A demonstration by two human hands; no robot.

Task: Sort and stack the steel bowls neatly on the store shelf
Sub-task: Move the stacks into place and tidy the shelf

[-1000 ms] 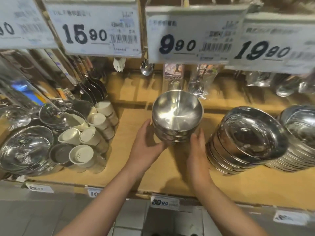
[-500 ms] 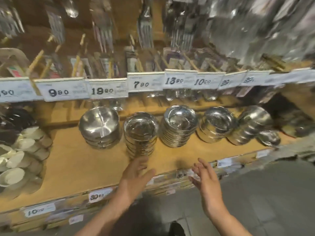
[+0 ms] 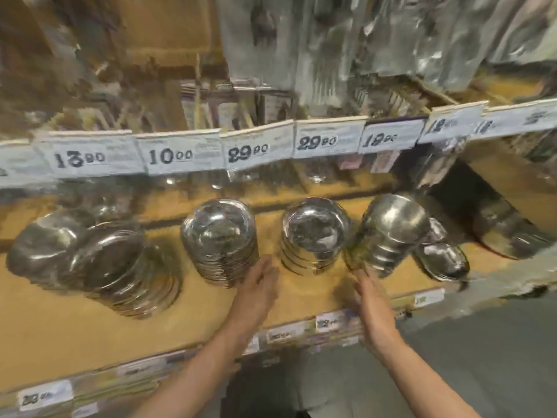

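Several stacks of steel bowls stand on the wooden shelf (image 3: 75,324). A leaning stack (image 3: 120,267) is at the left, an upright stack (image 3: 220,239) left of centre, another upright stack (image 3: 313,233) in the middle, and a tilted stack (image 3: 388,233) to its right. A lone bowl (image 3: 443,260) lies beyond that. My left hand (image 3: 256,288) reaches in with straight fingers between the two upright stacks, close to the left one's base. My right hand (image 3: 373,309) is held out flat just below the tilted stack. Both hands hold nothing. The picture is blurred.
White price tags (image 3: 168,155) run along the upper shelf edge, with packaged cutlery (image 3: 271,70) hanging above. More price labels (image 3: 331,322) line the lower shelf's front edge. Another steel item (image 3: 509,233) sits at the far right. Grey floor (image 3: 467,357) lies below.
My hands have let go of the first bowl stack and my view has swung right along the shelf. Both hands have moved forward over the shelf towards the middle stacks.
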